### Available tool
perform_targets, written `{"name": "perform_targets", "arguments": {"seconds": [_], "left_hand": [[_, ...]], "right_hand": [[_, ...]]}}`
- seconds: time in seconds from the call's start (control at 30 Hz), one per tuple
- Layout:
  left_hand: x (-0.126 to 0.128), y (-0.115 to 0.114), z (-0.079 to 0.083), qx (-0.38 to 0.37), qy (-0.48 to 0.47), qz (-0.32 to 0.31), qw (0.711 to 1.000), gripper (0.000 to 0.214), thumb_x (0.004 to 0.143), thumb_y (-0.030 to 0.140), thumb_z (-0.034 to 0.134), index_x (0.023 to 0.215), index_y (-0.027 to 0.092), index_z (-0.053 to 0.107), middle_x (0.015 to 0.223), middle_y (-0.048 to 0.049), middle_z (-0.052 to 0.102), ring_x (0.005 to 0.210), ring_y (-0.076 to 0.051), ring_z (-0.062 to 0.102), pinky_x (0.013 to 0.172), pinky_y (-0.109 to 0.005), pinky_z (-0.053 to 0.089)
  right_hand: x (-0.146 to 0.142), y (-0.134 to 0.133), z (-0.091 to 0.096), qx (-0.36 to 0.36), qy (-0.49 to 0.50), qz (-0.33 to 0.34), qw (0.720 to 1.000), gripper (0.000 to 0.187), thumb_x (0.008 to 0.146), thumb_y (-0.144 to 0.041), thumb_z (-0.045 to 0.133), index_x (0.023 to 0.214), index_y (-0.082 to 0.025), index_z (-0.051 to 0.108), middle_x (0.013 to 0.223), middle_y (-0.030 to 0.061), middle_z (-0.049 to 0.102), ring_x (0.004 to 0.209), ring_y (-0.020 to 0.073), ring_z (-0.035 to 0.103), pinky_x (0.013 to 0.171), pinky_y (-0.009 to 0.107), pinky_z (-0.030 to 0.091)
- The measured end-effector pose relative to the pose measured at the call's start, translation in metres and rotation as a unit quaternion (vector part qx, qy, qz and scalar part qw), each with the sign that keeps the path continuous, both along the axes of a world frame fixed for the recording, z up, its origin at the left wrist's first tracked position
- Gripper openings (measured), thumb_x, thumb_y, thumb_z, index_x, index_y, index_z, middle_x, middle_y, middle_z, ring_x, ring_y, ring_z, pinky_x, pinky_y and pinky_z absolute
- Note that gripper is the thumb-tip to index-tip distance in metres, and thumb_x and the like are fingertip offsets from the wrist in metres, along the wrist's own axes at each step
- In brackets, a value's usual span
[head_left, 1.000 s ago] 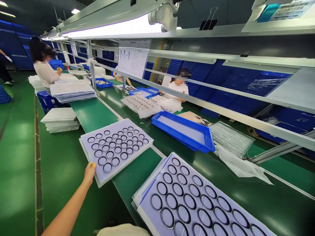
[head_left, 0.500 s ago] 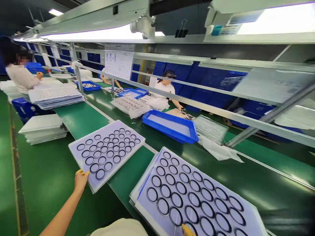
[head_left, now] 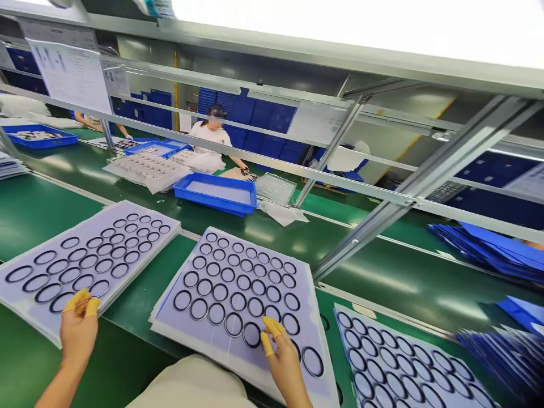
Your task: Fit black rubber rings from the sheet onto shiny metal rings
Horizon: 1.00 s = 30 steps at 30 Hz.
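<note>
My left hand (head_left: 79, 326), with yellow finger cots, is over the near edge of the left sheet stack (head_left: 25, 297). Its fingers are pinched on a black ring that they mostly hide. Beside the fingertips lies another black ring (head_left: 100, 288), with more in rows across the pale sheet. Over the middle sheet stack (head_left: 170, 334) is my right hand (head_left: 283, 354), also in yellow finger cots. A small gap shows between thumb and fingers, and I see nothing gripped. One black ring (head_left: 252, 334) lies just left of that thumb; others are partly covered by the hand.
A third sheet of rings (head_left: 346, 357) lies to the right, near blue folded sheets (head_left: 493, 249). Across the green bench (head_left: 144, 306) stand a blue tray (head_left: 215, 201) and a slanted metal post (head_left: 382, 212). A co-worker (head_left: 210, 133) sits on the far side.
My view has turned right, bringing the third ring sheet into sight. My left hand has gone from the left stack's edge to a ring. My right hand shows more fully above the middle sheet.
</note>
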State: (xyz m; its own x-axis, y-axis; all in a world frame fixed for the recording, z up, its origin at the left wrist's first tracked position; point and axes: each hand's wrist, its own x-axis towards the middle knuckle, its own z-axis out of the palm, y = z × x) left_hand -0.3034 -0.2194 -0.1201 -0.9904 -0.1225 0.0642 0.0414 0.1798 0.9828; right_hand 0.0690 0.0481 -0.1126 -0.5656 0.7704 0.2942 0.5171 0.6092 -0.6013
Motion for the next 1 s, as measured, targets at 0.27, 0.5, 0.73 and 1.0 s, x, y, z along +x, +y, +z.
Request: {"name": "perform_targets", "arguments": {"seconds": [0.27,0.5,0.73,1.0], "left_hand": [[0.102,0.099,0.010,-0.102,0.083,-0.222,0.966,0.043,0.071,0.043,0.058,0.108,0.021,0.060,0.107,-0.0059,0.063,0.092,-0.024,0.060,0.090,-0.038,0.049],[0.159,0.155,0.033,-0.205,0.143,-0.417,0.874,0.036,0.082,0.042,0.050,0.107,0.021,0.063,0.107,-0.0078,0.064,0.095,-0.024,0.059,0.089,-0.038,0.048],[0.235,0.224,0.037,-0.241,0.255,-0.706,0.615,0.021,0.090,0.020,0.047,0.104,0.022,0.063,0.103,-0.0061,0.062,0.095,-0.017,0.058,0.086,-0.030,0.047],[0.305,0.267,0.012,-0.292,0.382,-0.756,0.444,0.006,0.082,0.018,0.064,0.079,0.016,0.059,0.094,-0.0071,0.060,0.089,-0.021,0.054,0.076,-0.032,0.043]], "right_hand": [[0.100,0.059,-0.015,0.005,0.009,-0.065,0.998,0.037,0.087,-0.039,0.047,0.111,-0.018,0.067,0.109,0.0138,0.071,0.100,0.0275,0.067,0.083,0.043,0.058],[0.165,0.078,-0.033,-0.012,-0.015,-0.150,0.989,0.038,0.089,-0.041,0.044,0.106,-0.017,0.068,0.106,0.0148,0.070,0.091,0.0279,0.068,0.073,0.043,0.058],[0.156,0.037,-0.043,0.025,-0.039,-0.129,0.991,0.040,0.091,-0.047,0.045,0.102,-0.018,0.070,0.109,0.0171,0.065,0.102,0.0310,0.059,0.086,0.049,0.052],[0.146,0.033,-0.054,0.055,-0.055,-0.142,0.987,0.047,0.096,-0.044,0.034,0.088,-0.019,0.072,0.099,0.0190,0.064,0.096,0.0322,0.060,0.073,0.048,0.053]]}}
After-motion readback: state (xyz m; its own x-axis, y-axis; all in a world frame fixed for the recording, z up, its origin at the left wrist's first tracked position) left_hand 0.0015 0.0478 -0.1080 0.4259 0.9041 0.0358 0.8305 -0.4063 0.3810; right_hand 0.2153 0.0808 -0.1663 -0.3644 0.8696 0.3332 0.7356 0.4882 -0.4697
